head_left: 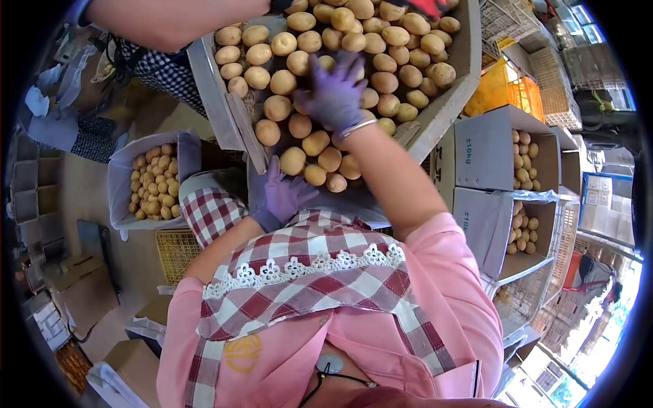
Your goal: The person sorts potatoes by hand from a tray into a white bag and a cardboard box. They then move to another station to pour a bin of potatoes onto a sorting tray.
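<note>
Many potatoes (394,35) lie on a wooden sorting tray (445,105) with raised sides. My right hand (335,92), in a purple glove, rests over the potatoes near the tray's middle, its fingers spread. At the tray's lower end is my left hand (280,195), also gloved in purple, with its fingers apart beside the potatoes at the narrow outlet (257,146). I see nothing held in either hand.
A lined box of potatoes (122,197) stands at the left above a yellow crate (171,253). Two cardboard boxes (476,153) with potatoes are at the right. A co-worker's arm (183,20) reaches across the top, and a red glove (427,7) shows there.
</note>
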A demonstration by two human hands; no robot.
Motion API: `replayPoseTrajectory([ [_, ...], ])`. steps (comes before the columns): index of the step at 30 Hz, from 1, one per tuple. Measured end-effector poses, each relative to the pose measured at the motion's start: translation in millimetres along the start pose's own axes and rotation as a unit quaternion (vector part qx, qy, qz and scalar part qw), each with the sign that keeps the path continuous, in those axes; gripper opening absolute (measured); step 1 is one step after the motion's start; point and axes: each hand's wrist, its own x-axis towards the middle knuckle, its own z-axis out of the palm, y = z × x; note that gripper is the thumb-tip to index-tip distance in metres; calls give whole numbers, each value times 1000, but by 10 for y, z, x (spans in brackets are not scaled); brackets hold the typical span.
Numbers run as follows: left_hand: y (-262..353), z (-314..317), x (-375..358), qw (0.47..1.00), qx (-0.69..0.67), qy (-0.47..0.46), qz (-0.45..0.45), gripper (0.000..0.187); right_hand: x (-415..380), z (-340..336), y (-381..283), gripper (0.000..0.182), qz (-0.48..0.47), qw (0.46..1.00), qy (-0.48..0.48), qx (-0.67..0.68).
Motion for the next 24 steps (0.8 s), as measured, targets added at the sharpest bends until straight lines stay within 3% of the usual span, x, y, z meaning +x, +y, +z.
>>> replayPoseTrajectory([
  [1,32,59,-68,1000,-17,-5,7,72,-148,135,-186,85,-35,999,-30,-21],
  [2,-22,-252,161,990,-93,-100,-28,69,-404,275,-266,80,-127,991,19,-48],
  [3,-76,-565,391,966,-159,-188,-75,66,-652,186,-292,71,-207,975,-49,-59],
  [5,-58,-419,270,987,-100,-128,-2,71,-1129,189,-118,71,-288,954,-83,-26],
  [9,-34,-106,75,995,-69,-62,25,79,-1383,-81,228,67,-245,944,-220,-12],
  [10,-44,-63,80,995,-68,-64,22,81,-1285,-182,207,65,-223,967,-121,16],
  [12,-45,17,107,994,-74,-74,10,85,-1043,-282,143,64,-189,976,-110,14],
  [15,-59,-65,215,972,-166,-153,-64,92,-1144,-124,49,60,-222,963,-145,-51],
  [16,-26,-11,153,947,-216,-211,-113,94,-1192,-147,-21,58,-231,957,-174,9],
  [17,-39,39,90,998,9,-50,42,96,-1228,-162,-91,56,-239,946,-208,70],
  [18,-89,-115,153,989,27,-126,78,95,-1179,-174,-145,52,-261,941,-114,183],
  [21,-83,-63,136,995,2,-91,37,86,-714,-179,-306,50,-281,949,27,140],
  [22,-73,-44,112,999,-9,-29,-8,85,-653,-72,-261,53,-297,953,-22,59],
  [24,-67,114,-161,960,237,-39,140,88,-825,112,-151,57,-295,951,-78,47],
])
